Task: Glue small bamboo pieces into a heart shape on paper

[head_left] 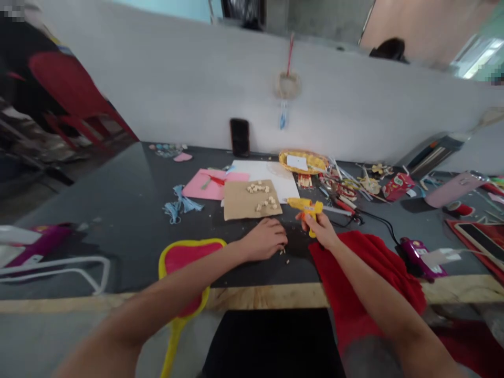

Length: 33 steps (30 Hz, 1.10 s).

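Head camera: your right hand [322, 231] grips a yellow glue gun [305, 205] above the worktop [118, 210], its fingers closed around the handle and its nozzle aimed left, over the right edge of a cardboard piece [236, 200]. Your left hand [264, 240] reaches in low, palm down with fingers curled, just in front of the cardboard; small pale bits [287, 261] lie beside and below its fingertips (whether those fingers pinch one, you cannot tell from here). More pale pieces [258, 187] sit on the cardboard in two loose clusters, beyond the left fingers and left of the glue gun.

Behind the cardboard spread a pink sheet [192, 186] and a white sheet [289, 185], with blue tassels [173, 210] to the left. A yellow basket [281, 159] and an upright phone [240, 137] stand near the wall. Crowding the space right of the glue gun are red-handled tools [344, 206] and a black cable [380, 218]. A red cloth [378, 262] bunches beneath your right forearm and drapes over the front edge, while a yellow-rimmed paddle [179, 257] lies under your left forearm.
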### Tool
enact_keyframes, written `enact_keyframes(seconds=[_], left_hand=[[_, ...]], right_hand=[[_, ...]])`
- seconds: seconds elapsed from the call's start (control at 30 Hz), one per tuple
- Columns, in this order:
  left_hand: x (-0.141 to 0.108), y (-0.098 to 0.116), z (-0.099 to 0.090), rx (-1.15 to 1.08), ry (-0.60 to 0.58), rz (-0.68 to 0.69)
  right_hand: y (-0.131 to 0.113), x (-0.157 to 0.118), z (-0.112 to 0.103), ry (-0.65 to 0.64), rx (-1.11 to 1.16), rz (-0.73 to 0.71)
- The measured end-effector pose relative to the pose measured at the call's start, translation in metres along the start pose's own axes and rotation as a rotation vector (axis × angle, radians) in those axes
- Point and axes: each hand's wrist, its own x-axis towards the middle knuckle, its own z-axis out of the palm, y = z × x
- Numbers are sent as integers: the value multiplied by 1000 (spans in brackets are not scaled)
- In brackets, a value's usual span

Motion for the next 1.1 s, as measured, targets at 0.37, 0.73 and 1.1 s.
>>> enact_keyframes(seconds=[0.37, 0.73, 1.1], left_hand=[[-2, 10, -6, 9, -126, -134], [-9, 6, 3, -115, -53, -134], [-9, 5, 9, -110, -18, -96]], right_hand=[[6, -2, 10, -10, -41, 9], [4, -1, 10, -14, 66, 58], [8, 1, 8, -49, 93, 36]])
